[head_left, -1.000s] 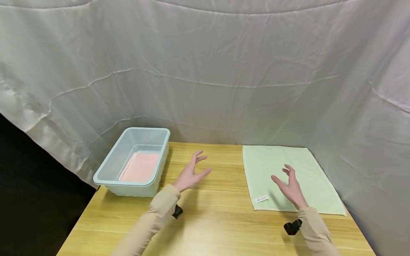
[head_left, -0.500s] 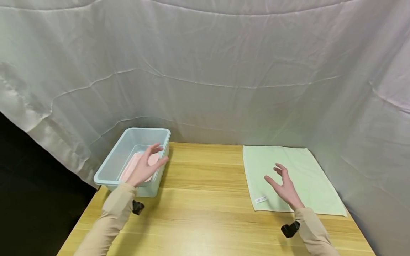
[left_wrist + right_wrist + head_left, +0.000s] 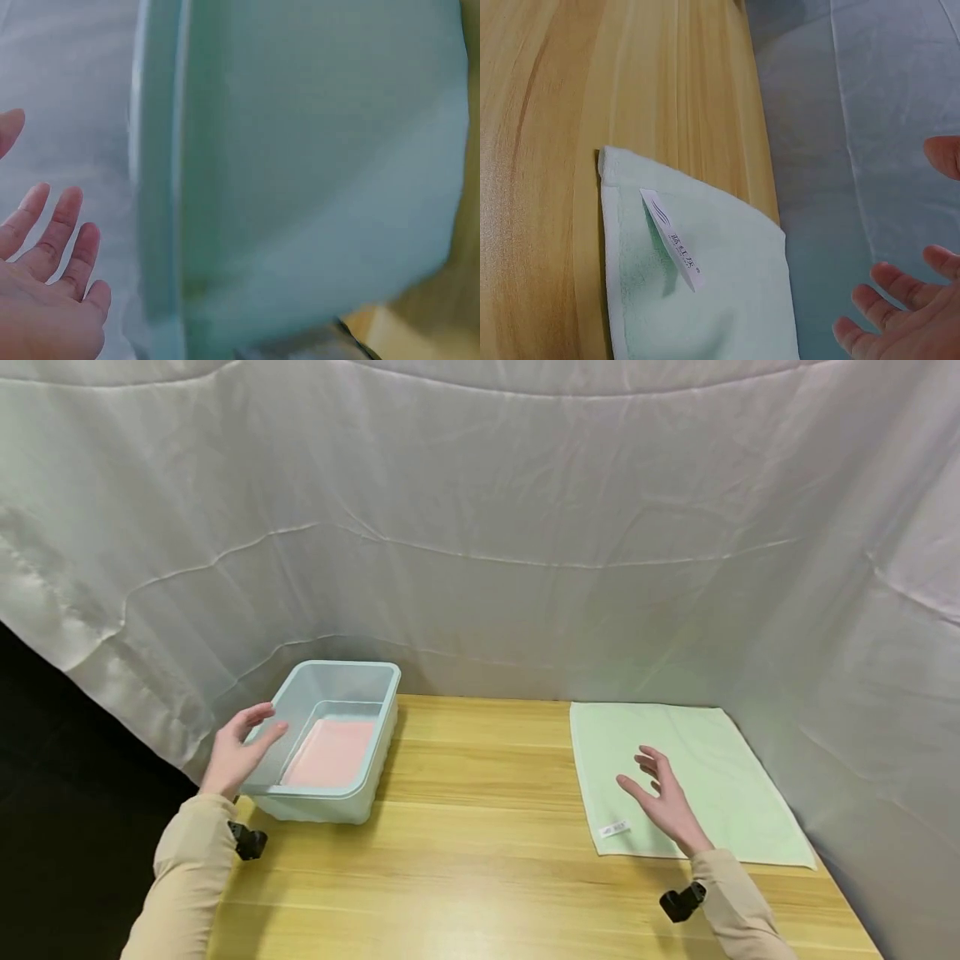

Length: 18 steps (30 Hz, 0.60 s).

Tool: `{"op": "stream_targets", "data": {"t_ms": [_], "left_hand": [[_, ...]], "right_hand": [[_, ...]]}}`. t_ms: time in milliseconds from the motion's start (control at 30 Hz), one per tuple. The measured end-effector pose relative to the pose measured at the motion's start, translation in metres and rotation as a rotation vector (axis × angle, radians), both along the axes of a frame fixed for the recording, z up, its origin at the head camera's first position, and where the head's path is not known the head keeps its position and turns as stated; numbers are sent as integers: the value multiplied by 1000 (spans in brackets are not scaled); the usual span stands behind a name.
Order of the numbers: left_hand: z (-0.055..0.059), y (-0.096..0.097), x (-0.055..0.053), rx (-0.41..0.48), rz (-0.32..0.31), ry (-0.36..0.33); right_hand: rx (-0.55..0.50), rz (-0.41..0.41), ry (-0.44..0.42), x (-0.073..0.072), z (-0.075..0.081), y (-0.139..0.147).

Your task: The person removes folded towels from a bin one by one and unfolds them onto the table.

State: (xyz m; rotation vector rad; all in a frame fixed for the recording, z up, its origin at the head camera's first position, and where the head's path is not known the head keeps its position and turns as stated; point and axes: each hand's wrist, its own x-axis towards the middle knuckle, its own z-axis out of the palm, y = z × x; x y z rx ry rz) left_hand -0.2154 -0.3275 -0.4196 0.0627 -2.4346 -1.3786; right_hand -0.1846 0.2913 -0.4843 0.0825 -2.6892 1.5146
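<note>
My left hand [image 3: 238,752] hovers by the left rim of a pale blue plastic basin [image 3: 315,791], fingers spread and holding nothing. In the left wrist view the basin's wall [image 3: 322,150] fills most of the picture, with the hand [image 3: 52,292] beside it. Folded pink cloth [image 3: 332,752] lies on the basin's floor. Above a light green towel [image 3: 720,785], spread flat at the right, hangs my right hand [image 3: 669,802], fingers relaxed and holding nothing. A white label [image 3: 671,240] shows on the towel's near-left corner in the right wrist view.
The wooden table [image 3: 480,827] carries the basin on the left and the towel on the right. A grey curtain [image 3: 480,543] hangs behind and along the sides. Black fabric or a dark gap [image 3: 75,810] borders the table's left edge.
My left hand has moved left, passing across the basin to its left rim. The right hand has shifted slightly left over the towel. Basin, pink cloth and towel stay in place.
</note>
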Motion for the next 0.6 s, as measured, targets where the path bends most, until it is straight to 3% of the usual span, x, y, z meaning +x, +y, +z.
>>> {"op": "stream_targets", "data": {"t_ms": [233,367,600], "left_hand": [[-10,-24,2,-42,73,-113],[-16,-31,3,-12,98,-177],[-26,-39,5,42,120,-195]], "right_hand": [[-4,10,-13,1,-2,2],[-5,14,-20,3,-3,1],[14,-4,-33,3,-5,2]]}}
